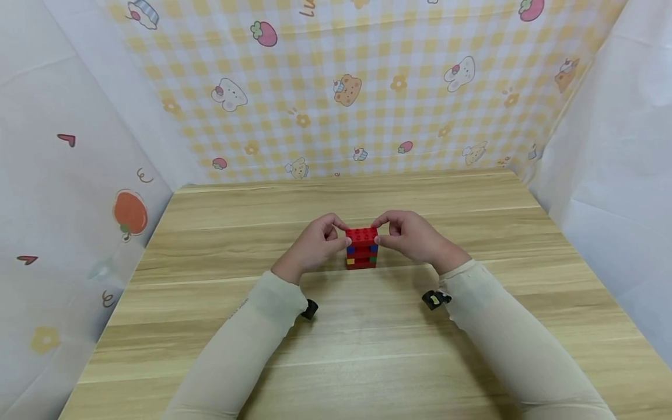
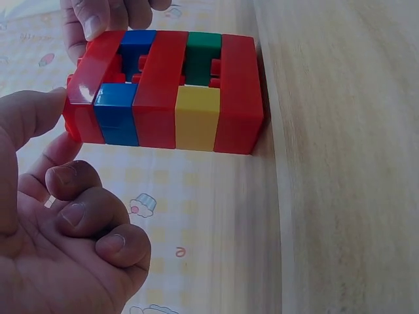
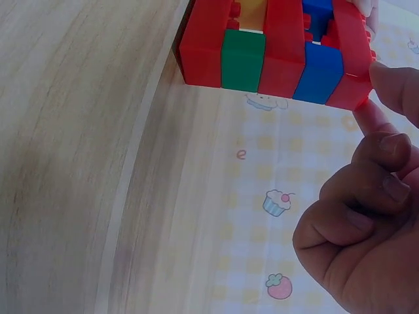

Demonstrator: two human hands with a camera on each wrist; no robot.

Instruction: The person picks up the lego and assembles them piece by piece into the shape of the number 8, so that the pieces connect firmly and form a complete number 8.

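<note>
A tower of toy building bricks stands upright on the table. Its top red brick [image 1: 361, 235] bridges two blue bricks [image 2: 118, 114]. Below them a middle red brick [image 2: 160, 91] lies over a yellow brick [image 2: 198, 118] and a green brick [image 3: 243, 60], with another red brick [image 2: 241, 95] at the bottom. My left hand [image 1: 319, 242] pinches the top brick's left end between thumb and forefinger. At the opposite end, my right hand [image 1: 412, 236] pinches the same brick likewise. The other fingers of both hands are curled in, off the bricks.
The wooden table [image 1: 336, 361] has pale plank grain. A yellow checked cloth [image 1: 315, 134] hangs behind its back edge, and white sheets [image 1: 619, 192] hang at both sides. Each wrist carries a small black device [image 1: 436, 299].
</note>
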